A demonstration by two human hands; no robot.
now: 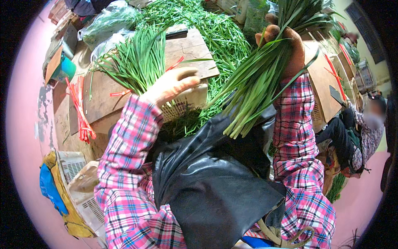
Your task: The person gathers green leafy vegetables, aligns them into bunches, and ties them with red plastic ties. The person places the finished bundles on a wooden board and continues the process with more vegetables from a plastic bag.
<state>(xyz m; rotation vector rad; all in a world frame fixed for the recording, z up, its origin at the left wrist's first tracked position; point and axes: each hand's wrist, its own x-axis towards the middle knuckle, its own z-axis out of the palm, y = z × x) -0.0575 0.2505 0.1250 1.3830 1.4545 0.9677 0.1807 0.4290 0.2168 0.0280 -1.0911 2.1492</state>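
My right hand [293,49], in an orange-brown glove, is raised at the upper right and closed round a loose bunch of long flat green leaves [258,90], their pale ends hanging down over my lap. My left hand [175,84], in a similar glove, lies over the lower ends of a fanned pile of green stalks [140,59] on a wooden board [186,49]. Its fingers are bent loosely; whether they hold any stalks is hidden. A red tie [119,93] and another red strip [174,63] lie beside that hand.
Red strips [80,109] lie at the board's left. A large heap of cut leaves [224,34] spreads beyond a plastic crate [177,109]. A black apron [214,180] covers my lap. At the right sits another person [368,133] near a second board [323,90]. Crates [73,165] stand lower left.
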